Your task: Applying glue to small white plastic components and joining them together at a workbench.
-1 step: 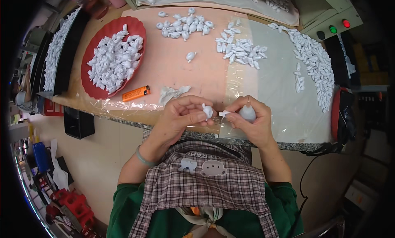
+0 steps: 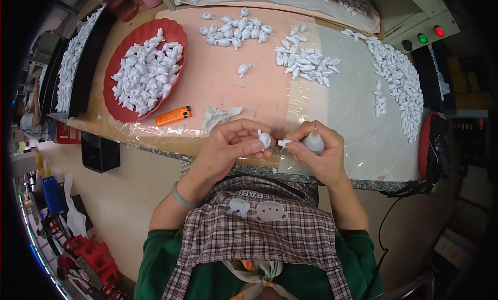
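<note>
Between the thumb and fingers of my left hand point(image 2: 232, 144) is a small white rounded piece point(image 2: 264, 140) with a stub on top. Just to its right, my right hand point(image 2: 328, 160) pinches a smaller white piece point(image 2: 284, 143) at its fingertips. The same hand also keeps a small pale squeeze bottle point(image 2: 314, 143) with a thin, pointed tip against its palm, tip upward. A narrow gap separates the two white pieces. Both hands are over the table's near edge. A crumpled white tissue point(image 2: 220, 117) lies beyond my left hand.
A red scalloped plate point(image 2: 110, 92) heaped with white pieces stands left, near an orange lighter point(image 2: 173, 116). Rounded white pieces point(image 2: 242, 31) lie at the back, one apart point(image 2: 243, 70). Slender white pieces point(image 2: 308, 64) and a long pile point(image 2: 402, 82) lie right, below a lit control box point(image 2: 430, 33).
The whole view has shifted very slightly. Both hands keep the same hold, and the pieces on the table have not moved.
</note>
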### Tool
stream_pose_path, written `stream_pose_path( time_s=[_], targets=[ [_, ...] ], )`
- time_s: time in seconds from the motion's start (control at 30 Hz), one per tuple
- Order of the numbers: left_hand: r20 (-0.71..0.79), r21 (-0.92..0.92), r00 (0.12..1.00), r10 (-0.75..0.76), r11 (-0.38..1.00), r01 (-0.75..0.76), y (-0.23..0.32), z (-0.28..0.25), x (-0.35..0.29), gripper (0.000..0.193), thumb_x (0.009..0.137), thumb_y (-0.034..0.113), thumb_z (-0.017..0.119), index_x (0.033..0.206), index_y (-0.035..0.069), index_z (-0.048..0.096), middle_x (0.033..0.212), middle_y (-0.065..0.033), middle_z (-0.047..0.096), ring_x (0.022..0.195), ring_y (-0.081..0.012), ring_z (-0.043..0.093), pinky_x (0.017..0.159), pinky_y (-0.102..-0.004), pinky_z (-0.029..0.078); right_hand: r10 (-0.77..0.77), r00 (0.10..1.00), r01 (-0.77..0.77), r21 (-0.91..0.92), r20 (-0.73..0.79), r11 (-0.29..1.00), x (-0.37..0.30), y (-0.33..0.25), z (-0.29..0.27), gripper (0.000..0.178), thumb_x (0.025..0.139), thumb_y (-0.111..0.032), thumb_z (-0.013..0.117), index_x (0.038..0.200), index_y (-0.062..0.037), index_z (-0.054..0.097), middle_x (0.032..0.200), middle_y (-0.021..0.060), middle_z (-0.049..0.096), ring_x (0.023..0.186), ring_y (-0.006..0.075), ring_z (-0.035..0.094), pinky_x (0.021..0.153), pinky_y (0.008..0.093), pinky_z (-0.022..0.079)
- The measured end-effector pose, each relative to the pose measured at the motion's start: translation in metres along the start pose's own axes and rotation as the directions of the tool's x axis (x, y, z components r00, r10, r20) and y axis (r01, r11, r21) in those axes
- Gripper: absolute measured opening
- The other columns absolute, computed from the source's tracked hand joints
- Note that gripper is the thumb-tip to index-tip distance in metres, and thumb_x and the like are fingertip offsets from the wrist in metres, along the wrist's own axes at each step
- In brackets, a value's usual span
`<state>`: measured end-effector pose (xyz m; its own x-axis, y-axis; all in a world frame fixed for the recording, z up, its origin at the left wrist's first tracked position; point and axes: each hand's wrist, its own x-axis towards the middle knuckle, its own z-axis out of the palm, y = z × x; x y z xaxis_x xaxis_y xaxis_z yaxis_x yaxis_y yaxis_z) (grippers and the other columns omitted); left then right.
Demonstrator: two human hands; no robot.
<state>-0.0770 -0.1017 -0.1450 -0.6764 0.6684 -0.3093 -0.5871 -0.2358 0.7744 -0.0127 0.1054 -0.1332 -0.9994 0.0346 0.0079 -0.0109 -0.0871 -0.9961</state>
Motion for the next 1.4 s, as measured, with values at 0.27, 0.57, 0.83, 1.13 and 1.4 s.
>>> stream_pose_path(
  time_s=[0.27,0.57,0.83,1.13,1.4],
  targets=[
    [0.023,0.053,1.000,-0.005,0.999,0.004,-0.001,0.003,-0.001,0.025,0.085,0.004,0.065,0.107,-0.004,0.059,0.098,-0.0141,0.066,0.085,-0.0191,0.067,0.076,-0.0271,0.056,-0.168,0.981,0.187,-0.242,0.098,0.952,0.002,0.004,0.002,0.014,0.078,-0.001,0.072,0.089,-0.0013,0.063,0.085,0.0075,0.069,0.075,0.0164,0.067,0.066,0.0265,0.051],
    [0.040,0.163,0.999,0.016,0.986,-0.022,-0.001,0.003,-0.003,0.025,0.080,-0.006,0.067,0.104,-0.008,0.060,0.094,-0.0143,0.065,0.086,-0.0211,0.068,0.075,-0.0287,0.058,-0.241,0.961,0.270,-0.276,0.136,0.922,-0.002,0.006,0.008,0.016,0.074,0.003,0.073,0.085,-0.0008,0.062,0.078,0.0097,0.067,0.068,0.0165,0.064,0.062,0.0258,0.049],
    [0.105,0.244,0.992,0.065,0.966,-0.089,-0.002,0.002,-0.006,0.023,0.078,-0.006,0.070,0.100,-0.007,0.064,0.091,-0.0130,0.068,0.083,-0.0161,0.068,0.075,-0.0260,0.056,-0.338,0.925,0.369,-0.199,0.175,0.908,-0.006,0.014,0.009,0.016,0.073,0.003,0.074,0.082,-0.0014,0.062,0.074,0.0112,0.066,0.064,0.0179,0.064,0.057,0.0263,0.049],
    [0.106,0.323,0.991,0.081,0.940,-0.112,0.001,0.005,-0.006,0.022,0.076,-0.006,0.071,0.097,-0.007,0.065,0.091,-0.0113,0.068,0.085,-0.0166,0.068,0.077,-0.0258,0.057,-0.376,0.909,0.410,-0.213,0.181,0.887,-0.007,0.017,0.008,0.015,0.073,0.001,0.074,0.082,-0.0018,0.062,0.074,0.0109,0.066,0.063,0.0182,0.064,0.055,0.0262,0.049],
    [0.016,0.412,0.997,0.071,0.908,-0.071,0.000,0.002,-0.011,0.023,0.073,-0.011,0.070,0.095,-0.009,0.064,0.092,-0.0133,0.065,0.083,-0.0188,0.067,0.074,-0.0268,0.056,-0.416,0.892,0.447,-0.204,0.178,0.871,-0.010,0.033,0.007,0.016,0.072,0.001,0.071,0.086,-0.0021,0.063,0.079,0.0114,0.065,0.069,0.0245,0.065,0.059,0.0314,0.050]
  ],
)
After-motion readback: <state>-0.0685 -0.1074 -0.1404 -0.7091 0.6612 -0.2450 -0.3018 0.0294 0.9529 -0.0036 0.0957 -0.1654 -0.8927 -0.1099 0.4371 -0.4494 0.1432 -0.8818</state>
